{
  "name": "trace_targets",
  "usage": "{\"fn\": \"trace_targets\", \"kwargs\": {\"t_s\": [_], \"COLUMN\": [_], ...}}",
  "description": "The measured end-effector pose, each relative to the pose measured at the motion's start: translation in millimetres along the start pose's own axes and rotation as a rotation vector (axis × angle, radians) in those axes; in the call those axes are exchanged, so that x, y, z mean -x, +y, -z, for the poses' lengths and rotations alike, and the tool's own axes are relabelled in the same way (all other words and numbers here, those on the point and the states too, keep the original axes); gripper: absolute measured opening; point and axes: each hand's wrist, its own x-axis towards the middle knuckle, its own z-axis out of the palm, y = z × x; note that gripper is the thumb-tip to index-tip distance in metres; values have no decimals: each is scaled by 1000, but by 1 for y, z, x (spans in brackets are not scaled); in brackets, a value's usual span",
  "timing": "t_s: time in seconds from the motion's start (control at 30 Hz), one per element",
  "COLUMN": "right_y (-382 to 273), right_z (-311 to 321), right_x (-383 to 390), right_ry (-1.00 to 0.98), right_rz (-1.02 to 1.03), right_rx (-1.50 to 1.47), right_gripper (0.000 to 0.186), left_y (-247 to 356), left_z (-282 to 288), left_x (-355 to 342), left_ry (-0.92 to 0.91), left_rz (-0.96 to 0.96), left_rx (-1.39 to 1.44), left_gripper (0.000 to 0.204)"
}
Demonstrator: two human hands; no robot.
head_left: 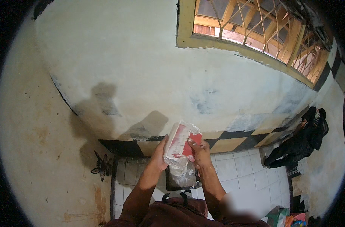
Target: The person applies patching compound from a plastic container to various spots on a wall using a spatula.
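Note:
My left hand (160, 155) is closed along the left side of a box-like, rectangular holder (177, 140) smeared with white putty, tilted in front of my chest. My right hand (201, 152) grips a red flat scraper (195, 139) at the right edge of that holder, thumb on top. White paste coats part of the red surface, so the line between scraper and holder is hard to make out. A whitish lump (178, 168) shows just below the holder. Beneath it on the floor stands a dark square piece (183, 182) with white smears.
The pale wall (142, 68) ahead has grey patches above a black-and-tan checkered band (227, 144). A yellow-framed window (240, 47) with bars is upper right. Dark clothing (299, 142) is at right; whether someone wears it is unclear. A butterfly ornament (101, 165) hangs left. Colourful items (290, 218) lie lower right.

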Motion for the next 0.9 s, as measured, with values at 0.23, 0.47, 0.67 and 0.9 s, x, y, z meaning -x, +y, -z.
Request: {"fn": "trace_targets", "kwargs": {"t_s": [0.23,0.47,0.67,0.9], "right_y": [-37,-2,57,79], "right_z": [37,101,149,149], "right_x": [12,-4,-66,-130], "right_ry": [254,333,491,510], "right_rz": [4,14,273,576], "right_rx": [-312,-453,137,1128], "right_gripper": [28,25,19,16], "left_y": [-24,-37,-37,-34], "left_z": [55,60,37,46], "left_x": [-9,-5,9,32], "left_ry": [60,-106,-4,191], "left_rz": [234,43,4,61], "left_rx": [99,137,91,277], "left_gripper": [54,55,54,47]}}
